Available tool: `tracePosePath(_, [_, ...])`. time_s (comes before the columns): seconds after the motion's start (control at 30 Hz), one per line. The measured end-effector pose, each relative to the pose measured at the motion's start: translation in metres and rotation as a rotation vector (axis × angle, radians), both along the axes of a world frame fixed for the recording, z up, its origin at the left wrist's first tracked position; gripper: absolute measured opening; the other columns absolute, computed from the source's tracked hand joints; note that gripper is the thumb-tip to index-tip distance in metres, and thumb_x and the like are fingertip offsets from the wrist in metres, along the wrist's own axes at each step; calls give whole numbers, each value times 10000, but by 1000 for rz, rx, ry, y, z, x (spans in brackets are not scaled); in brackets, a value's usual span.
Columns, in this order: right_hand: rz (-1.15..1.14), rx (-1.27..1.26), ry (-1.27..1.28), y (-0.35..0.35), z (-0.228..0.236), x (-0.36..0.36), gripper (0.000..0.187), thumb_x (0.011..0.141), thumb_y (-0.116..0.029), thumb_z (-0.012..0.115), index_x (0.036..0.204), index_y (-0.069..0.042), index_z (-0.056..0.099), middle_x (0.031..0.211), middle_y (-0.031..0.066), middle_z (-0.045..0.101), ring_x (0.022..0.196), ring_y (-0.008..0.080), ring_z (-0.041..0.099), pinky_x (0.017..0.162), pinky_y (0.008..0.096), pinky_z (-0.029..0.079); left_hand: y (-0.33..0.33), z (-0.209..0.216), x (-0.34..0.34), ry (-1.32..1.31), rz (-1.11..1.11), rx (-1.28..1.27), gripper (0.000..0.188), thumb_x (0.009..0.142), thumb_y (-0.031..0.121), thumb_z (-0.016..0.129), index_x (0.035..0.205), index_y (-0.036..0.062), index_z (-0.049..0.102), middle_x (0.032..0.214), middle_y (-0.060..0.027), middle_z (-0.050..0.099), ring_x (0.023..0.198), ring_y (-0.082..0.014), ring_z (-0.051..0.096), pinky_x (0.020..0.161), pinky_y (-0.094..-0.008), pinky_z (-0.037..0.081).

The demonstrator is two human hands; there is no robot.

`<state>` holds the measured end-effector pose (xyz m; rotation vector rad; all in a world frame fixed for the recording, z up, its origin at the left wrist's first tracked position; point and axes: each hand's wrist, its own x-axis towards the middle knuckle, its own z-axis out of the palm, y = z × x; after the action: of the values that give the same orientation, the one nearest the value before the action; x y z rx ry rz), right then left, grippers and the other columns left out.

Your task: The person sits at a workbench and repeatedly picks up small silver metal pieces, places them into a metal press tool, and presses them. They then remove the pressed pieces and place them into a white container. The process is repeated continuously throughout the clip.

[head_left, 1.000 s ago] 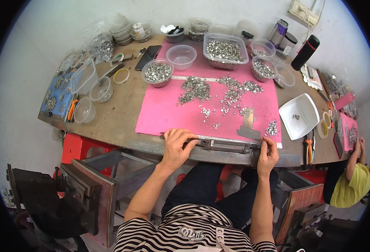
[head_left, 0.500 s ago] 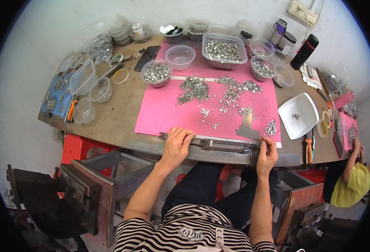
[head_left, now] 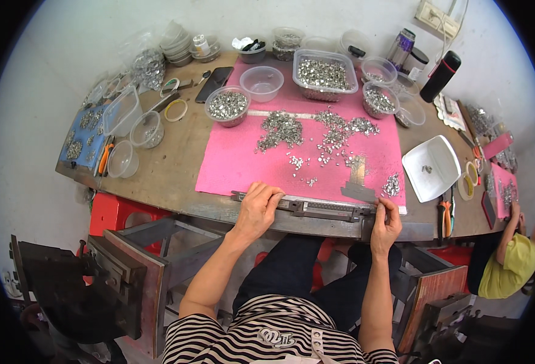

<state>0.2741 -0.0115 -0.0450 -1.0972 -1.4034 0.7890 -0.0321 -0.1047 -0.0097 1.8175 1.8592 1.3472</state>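
A long, dark metal fixture (head_left: 328, 209) with a slotted rail lies along the table's front edge. At its left end, my left hand (head_left: 258, 209) is closed, thumb and fingers gripping the bar. My right hand (head_left: 386, 224) is pinched at the fixture's right end; what its fingertips hold, if anything, is too small to make out. Just beyond them, a flat grey strip (head_left: 358, 193) lies on the pink mat (head_left: 231, 164), below a brass-coloured patch (head_left: 357, 170). Small silver metal pieces (head_left: 281, 128) are heaped on the mat, with a smaller pile (head_left: 391, 185) near my right hand.
Behind the heaps stand a rectangular tub (head_left: 324, 73) and a round tub (head_left: 227, 104), both full of metal pieces. A white tray (head_left: 432, 168) and orange-handled pliers (head_left: 444, 217) are on the right. A co-worker in a yellow top (head_left: 515, 267) sits at far right.
Almost nothing differs. My left hand has shifted very slightly along the fixture; my right hand stays at its right end.
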Motion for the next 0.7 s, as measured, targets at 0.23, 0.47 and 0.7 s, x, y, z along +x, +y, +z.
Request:
tracePosePath(0.23, [21,-6,-2,1,-3,3,159,1042,-7,578,1172,21,666,1059,41,678,992,113,644,908,256,502,-2,8,1,26,-86,41,91,893,46,724,973,5,727,890,-89,680,869,-264,597,793,-376,489])
tracePosePath(0.47, [8,-7,-15,0,-1,2,159,1041,-14,583,1171,21,667,1057,45,681,990,117,647,911,260,502,2,3,5,-21,27,-44,49,923,42,691,950,2,682,882,-89,674,854,-248,617,797,-365,497])
tracePosePath(0.7, [12,-13,22,0,-2,2,158,1041,-16,587,1171,25,667,1066,50,685,985,118,651,908,260,506,-22,17,-30,-196,277,50,110,1009,84,602,923,19,627,891,-127,654,814,-276,616,767,-384,493])
